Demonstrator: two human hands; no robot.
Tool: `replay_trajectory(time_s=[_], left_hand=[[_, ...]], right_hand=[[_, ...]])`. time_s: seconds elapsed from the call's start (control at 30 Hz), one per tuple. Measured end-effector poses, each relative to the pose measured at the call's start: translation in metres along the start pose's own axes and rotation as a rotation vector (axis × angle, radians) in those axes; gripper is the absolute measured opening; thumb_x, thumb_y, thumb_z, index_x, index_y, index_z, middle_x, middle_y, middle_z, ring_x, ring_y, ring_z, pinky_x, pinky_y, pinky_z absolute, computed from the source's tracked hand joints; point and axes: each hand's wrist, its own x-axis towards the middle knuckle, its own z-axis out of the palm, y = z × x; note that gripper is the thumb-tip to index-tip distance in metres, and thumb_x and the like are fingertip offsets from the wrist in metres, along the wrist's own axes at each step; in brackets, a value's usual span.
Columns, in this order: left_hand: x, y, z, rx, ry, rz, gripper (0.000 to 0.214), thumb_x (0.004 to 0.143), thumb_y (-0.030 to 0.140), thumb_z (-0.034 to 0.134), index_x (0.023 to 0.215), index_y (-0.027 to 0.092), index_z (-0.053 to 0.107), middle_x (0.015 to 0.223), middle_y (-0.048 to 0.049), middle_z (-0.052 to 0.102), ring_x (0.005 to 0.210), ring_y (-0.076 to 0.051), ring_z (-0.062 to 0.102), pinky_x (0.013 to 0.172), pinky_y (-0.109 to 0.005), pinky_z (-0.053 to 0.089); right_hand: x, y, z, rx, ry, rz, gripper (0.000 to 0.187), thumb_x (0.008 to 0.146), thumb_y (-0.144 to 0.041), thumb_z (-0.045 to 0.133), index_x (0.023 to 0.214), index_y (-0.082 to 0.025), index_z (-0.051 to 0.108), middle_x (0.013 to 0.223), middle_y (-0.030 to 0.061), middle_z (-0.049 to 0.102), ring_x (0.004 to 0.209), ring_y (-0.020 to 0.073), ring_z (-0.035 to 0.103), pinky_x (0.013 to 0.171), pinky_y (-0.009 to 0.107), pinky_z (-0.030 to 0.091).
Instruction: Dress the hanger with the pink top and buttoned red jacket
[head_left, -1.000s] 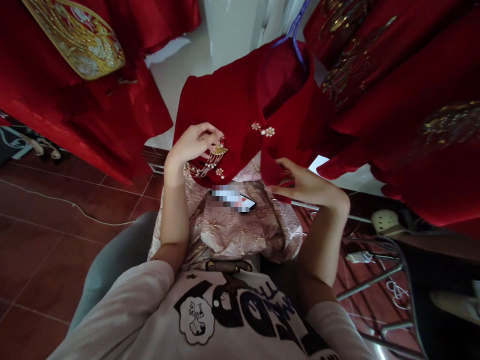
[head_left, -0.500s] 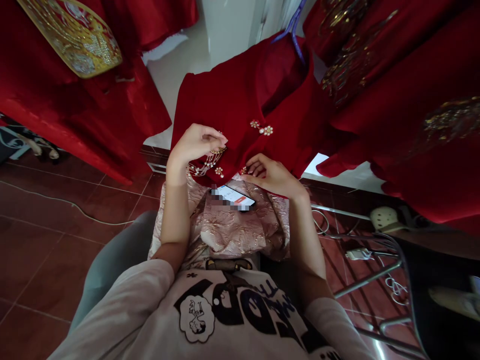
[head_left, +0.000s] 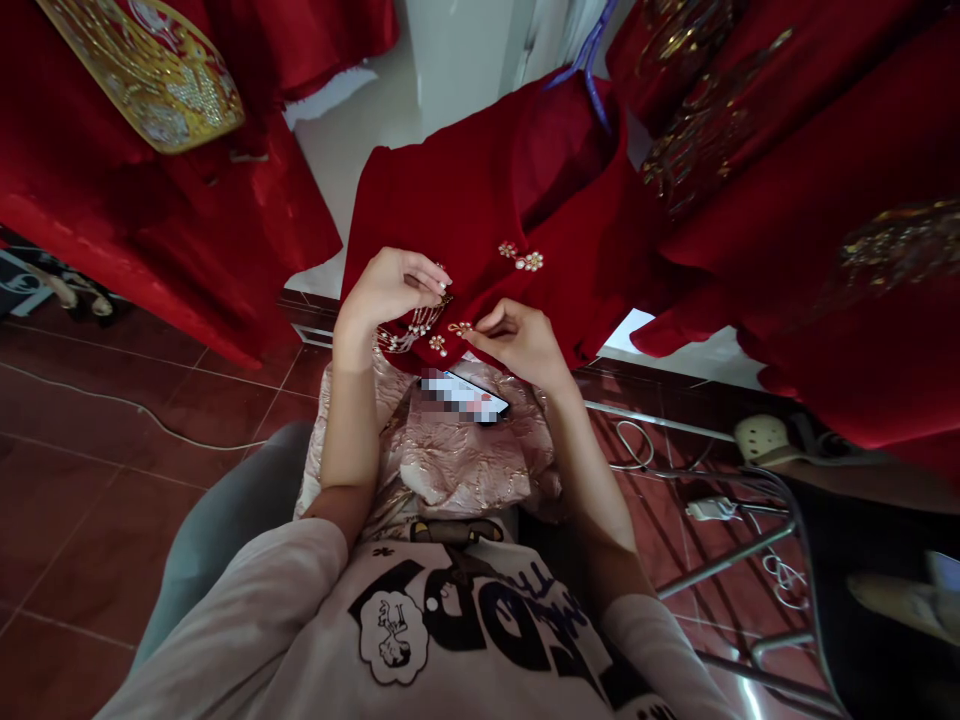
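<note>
Head view: toward 12 o'clock, a red jacket point(head_left: 435, 205) is being held up by a blue hanger point(head_left: 589, 58), which is showing at 1 o'clock. Toward 6 o'clock, a pink cloth point(head_left: 446, 465) is being overlapped by the jacket's lower edge. At 10 o'clock, the left hand point(head_left: 390, 288) is being held bent over the top of a tasselled brooch point(head_left: 424, 320); whether the brooch is being gripped or merely touched cannot be told. At 2 o'clock, the right hand point(head_left: 521, 340) is being used to pinch a flower loop point(head_left: 460, 328) between thumb and finger. Just below centre, a phone point(head_left: 476, 394) is being borne by the pink cloth. As for progress, the upper clasp point(head_left: 521, 257), at 1 o'clock, is apparently being held joined at the neckline, so that fastening is being judged done. Lower down, a flower button point(head_left: 437, 345), at 9 o'clock, is lying near the flower loop, not touching it; this pair is being counted as unfastened, hence left over.
</note>
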Motion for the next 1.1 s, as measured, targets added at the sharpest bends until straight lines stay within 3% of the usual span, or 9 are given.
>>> replay_trajectory(time_s=[0.23,0.37,0.5,0.63,0.77,1.1], left_hand=[[0.001,0.0,0.002,0.032,0.01,0.008,0.028,0.073,0.0,0.075,0.097,0.014,0.078,0.096,-0.0079,0.08,0.103,-0.024,0.078,0.099,-0.039,0.062],[0.0,0.003,0.001,0.049,0.024,0.005,0.027,0.077,0.004,0.078,0.102,0.014,0.08,0.099,-0.0075,0.081,0.106,-0.025,0.079,0.099,-0.038,0.063],[0.001,0.004,0.003,0.007,0.07,0.004,0.026,0.075,0.01,0.086,0.101,0.012,0.082,0.099,-0.0084,0.083,0.1,-0.023,0.08,0.096,-0.034,0.063],[0.003,0.003,0.006,0.069,0.139,0.012,0.018,0.08,0.008,0.083,0.098,0.012,0.085,0.099,-0.0095,0.084,0.096,-0.021,0.08,0.092,-0.032,0.063],[0.003,0.003,0.009,0.154,0.163,0.038,0.017,0.087,0.011,0.08,0.102,0.014,0.087,0.101,-0.0094,0.085,0.094,-0.022,0.08,0.09,-0.033,0.063],[0.003,0.004,0.012,0.28,0.264,0.05,0.016,0.085,0.01,0.081,0.096,0.019,0.089,0.097,-0.0043,0.086,0.093,-0.021,0.082,0.086,-0.028,0.063]], right_hand=[[0.02,0.005,0.013,0.06,0.119,-0.02,0.045,0.086,-0.053,0.077,0.106,-0.028,0.046,0.104,0.0047,0.071,0.1,0.0205,0.074,0.095,0.039,0.063],[0.031,0.008,0.019,-0.004,0.19,-0.062,0.045,0.09,-0.051,0.077,0.116,-0.028,0.048,0.102,0.0032,0.072,0.097,0.0199,0.076,0.091,0.038,0.066],[0.038,0.015,0.031,0.0,0.278,-0.17,0.043,0.09,-0.049,0.077,0.116,-0.027,0.05,0.095,0.0003,0.071,0.088,0.018,0.076,0.079,0.035,0.066],[0.041,0.018,0.038,-0.001,0.359,-0.212,0.035,0.093,-0.04,0.074,0.116,-0.027,0.051,0.093,-0.0003,0.073,0.084,0.0161,0.076,0.076,0.032,0.067],[0.041,0.016,0.04,-0.079,0.365,-0.208,0.032,0.095,-0.036,0.073,0.118,-0.026,0.053,0.094,0.0003,0.073,0.086,0.016,0.075,0.076,0.031,0.067],[0.041,0.013,0.043,-0.169,0.412,-0.238,0.024,0.095,-0.023,0.065,0.115,-0.026,0.052,0.096,0.0003,0.07,0.087,0.015,0.072,0.076,0.031,0.067]])
